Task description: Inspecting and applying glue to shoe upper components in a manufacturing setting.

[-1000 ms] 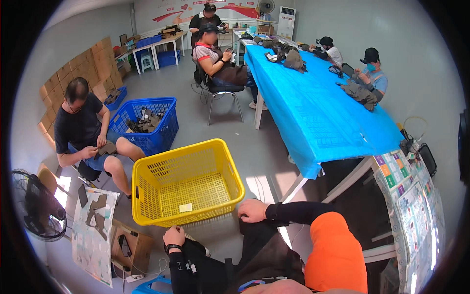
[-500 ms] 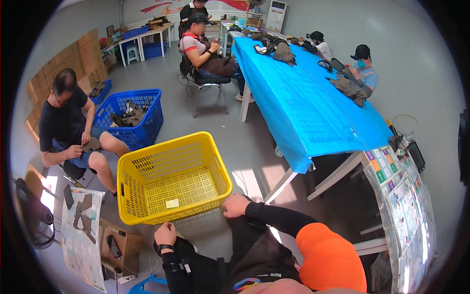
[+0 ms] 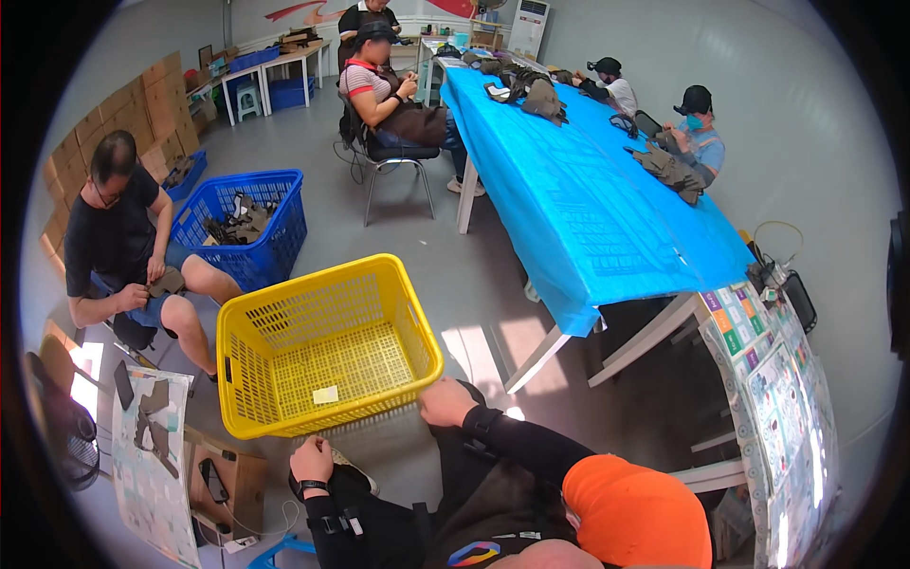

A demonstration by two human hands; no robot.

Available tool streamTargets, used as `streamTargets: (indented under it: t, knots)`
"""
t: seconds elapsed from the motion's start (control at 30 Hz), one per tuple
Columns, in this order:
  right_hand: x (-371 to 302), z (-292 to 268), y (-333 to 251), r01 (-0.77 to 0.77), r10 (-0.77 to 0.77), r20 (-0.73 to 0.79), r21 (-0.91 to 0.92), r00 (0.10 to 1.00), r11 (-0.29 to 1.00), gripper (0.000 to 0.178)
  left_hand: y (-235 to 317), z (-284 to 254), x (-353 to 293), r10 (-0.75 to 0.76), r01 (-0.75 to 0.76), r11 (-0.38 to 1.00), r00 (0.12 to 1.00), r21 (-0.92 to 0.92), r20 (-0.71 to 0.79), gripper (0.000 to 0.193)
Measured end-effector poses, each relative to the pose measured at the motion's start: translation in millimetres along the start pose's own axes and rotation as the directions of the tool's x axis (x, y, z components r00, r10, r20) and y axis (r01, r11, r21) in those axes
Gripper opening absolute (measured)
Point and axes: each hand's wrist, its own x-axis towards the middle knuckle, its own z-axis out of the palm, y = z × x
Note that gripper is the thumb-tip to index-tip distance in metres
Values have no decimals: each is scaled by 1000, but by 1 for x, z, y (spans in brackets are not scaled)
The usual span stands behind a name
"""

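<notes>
My left hand (image 3: 311, 460) rests over my left knee, fingers curled in, with nothing visible in it. It is just below the near left part of a large yellow plastic basket (image 3: 334, 414). At the basket's near right corner, my right hand (image 3: 445, 402) lies on my right knee, loosely closed and nothing showing in it. Its fingertips are partly hidden, and it is close to the basket wall. A small pale paper slip (image 3: 325, 394) lies on the basket's slotted floor.
On the left a seated person (image 3: 114, 223) handles a grey-brown piece beside a blue basket (image 3: 289, 223) of similar pieces. A blue-covered table (image 3: 607, 218) stands right, with people around it. Left of my knee are a sheet-covered board (image 3: 142, 484) and a carton (image 3: 242, 484).
The whole view has shifted slightly, so most things sit a little further left. Both my hands stay on my knees, and a shoe now shows more beside the left hand.
</notes>
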Motion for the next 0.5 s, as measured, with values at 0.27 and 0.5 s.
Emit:
streamTargets:
  t: [0.27, 0.5]
  knots:
    - [-2, -9, -4, 15, -15, -14, 2, 1000, 1000, 19, -1, -4, -1, -10, 10, 1000, 1000, -7, -2, 18]
    - [-3, -8, -6, 6, -6, -16, -10, 1000, 1000, 20, -3, -4, -3, -1, 1, 1000, 1000, 3, -14, 17]
